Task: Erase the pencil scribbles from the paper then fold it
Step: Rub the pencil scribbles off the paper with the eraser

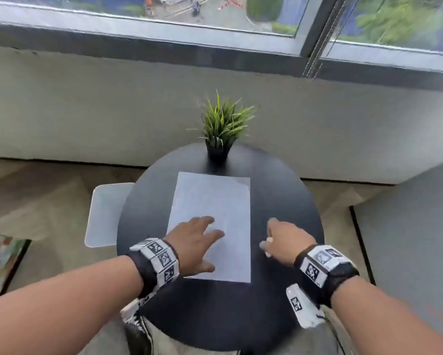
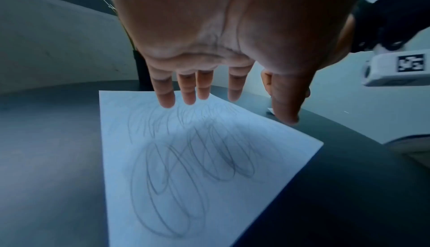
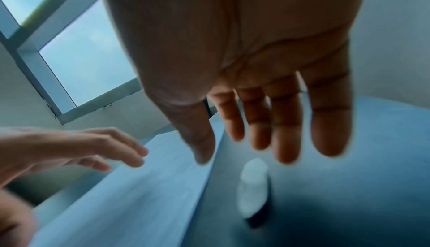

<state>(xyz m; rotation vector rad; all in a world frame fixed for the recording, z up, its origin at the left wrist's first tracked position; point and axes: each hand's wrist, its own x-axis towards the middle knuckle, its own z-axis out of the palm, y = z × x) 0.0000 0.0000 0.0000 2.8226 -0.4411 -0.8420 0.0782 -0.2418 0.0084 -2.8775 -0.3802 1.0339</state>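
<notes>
A white sheet of paper lies on the round black table. The left wrist view shows faint looping pencil scribbles across the paper. My left hand is spread over the sheet's near left part, fingers straight and holding nothing; whether it touches the sheet I cannot tell. My right hand hovers just right of the paper with straight fingers. A small white eraser lies on the table beneath it, partly hidden in the head view.
A small potted green plant stands at the table's far edge, just beyond the paper. A white chair seat sits low on the left of the table. A wall and window run behind.
</notes>
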